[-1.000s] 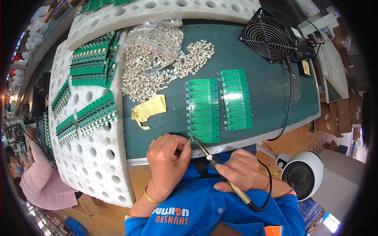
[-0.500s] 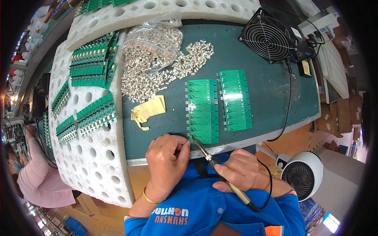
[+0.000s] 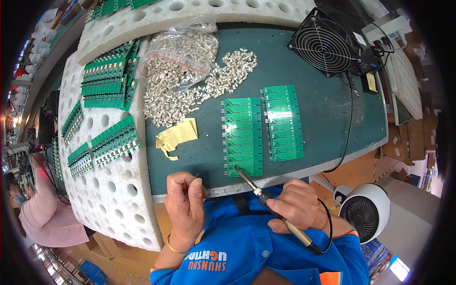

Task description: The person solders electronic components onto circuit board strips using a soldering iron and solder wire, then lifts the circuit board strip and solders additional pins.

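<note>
In my right hand (image 3: pixel 298 205) is a soldering iron (image 3: pixel 298 233), gripped by its gold and black handle and slanting up to the left. Its tip is over the lower end of the nearer green circuit board panel (image 3: pixel 243 128); whether it touches cannot be made out. A second green panel (image 3: pixel 283 123) lies just right of that one. My left hand (image 3: pixel 186 202), closed in a pinch, is at the table's front edge, apart from the boards. A thin wire end (image 3: pixel 196 175) pokes out between its thumb and finger; the rest is hidden.
A plastic bag of small metal-and-white connectors (image 3: pixel 183 57) spills across the table, near a yellow paper scrap (image 3: pixel 178 136). Left, white foam (image 3: pixel 111 190) bears several populated boards (image 3: pixel 114 142). A black fan (image 3: pixel 325 47) stands far right, a white fan (image 3: pixel 365 212) nearer. Another person (image 3: pixel 52 209) sits left.
My left hand has moved left and down, away from the board's lower corner. The soldering iron's tip has shifted slightly right, off the board's left edge.
</note>
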